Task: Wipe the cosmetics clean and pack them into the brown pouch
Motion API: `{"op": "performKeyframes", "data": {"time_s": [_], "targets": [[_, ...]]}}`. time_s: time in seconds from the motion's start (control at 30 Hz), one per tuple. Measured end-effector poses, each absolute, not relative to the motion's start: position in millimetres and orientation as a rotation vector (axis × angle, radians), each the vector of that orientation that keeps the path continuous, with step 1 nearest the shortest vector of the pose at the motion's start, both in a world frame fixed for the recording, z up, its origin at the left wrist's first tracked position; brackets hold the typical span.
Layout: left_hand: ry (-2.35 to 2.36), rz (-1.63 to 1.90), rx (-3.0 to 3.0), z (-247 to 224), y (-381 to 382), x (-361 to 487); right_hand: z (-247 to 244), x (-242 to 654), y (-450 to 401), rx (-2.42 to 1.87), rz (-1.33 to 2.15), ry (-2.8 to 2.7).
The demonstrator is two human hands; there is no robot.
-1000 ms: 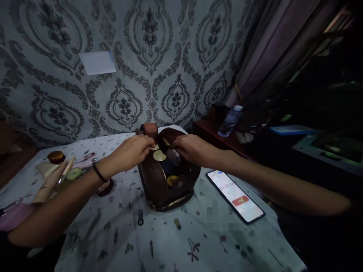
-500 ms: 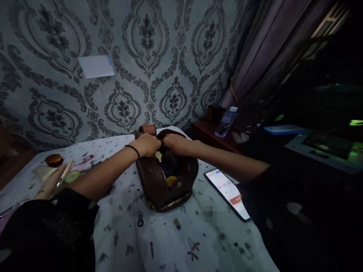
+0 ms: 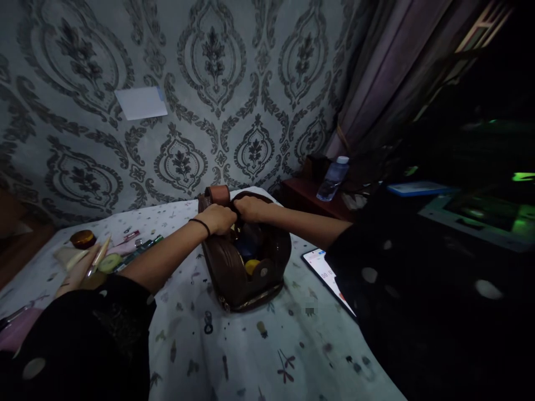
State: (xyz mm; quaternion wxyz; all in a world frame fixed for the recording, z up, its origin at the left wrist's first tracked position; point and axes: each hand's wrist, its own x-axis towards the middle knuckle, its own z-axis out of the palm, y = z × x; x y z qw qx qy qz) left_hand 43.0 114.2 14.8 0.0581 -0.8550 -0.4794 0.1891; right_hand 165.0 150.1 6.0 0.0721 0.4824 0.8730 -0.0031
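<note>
A brown bag stands unzipped on the white printed cloth, with a yellow item and a dark blue item inside. My left hand is closed on the bag's far left rim, fingers curled inward. Right beside it, my right hand grips the far edge of the opening, also closed. The two hands nearly touch. Their fingertips are partly hidden by the knuckles and the dark interior.
Cosmetic tubes and an amber jar lie on the cloth at the left. A phone lies right of the bag, partly under my sleeve. A water bottle stands on a reddish surface behind.
Both hands have shifted slightly left along the bag's opening. My right forearm and sleeve have moved further in and now cover more of the phone. More green items show beside my left arm.
</note>
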Motion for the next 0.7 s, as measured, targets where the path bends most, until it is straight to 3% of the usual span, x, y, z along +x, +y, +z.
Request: {"op": "performKeyframes", "data": {"time_s": [0.33,0.7], "targets": [[-1.456,0.447,-2.597,7.6,114.2,37.1,3.5,158.0,153.6,1.517,0.063,2.68],[-1.456,0.491,-2.653,10.7,113.3,40.4,38.0,170.6,123.8,1.436,0.335,2.806]]}}
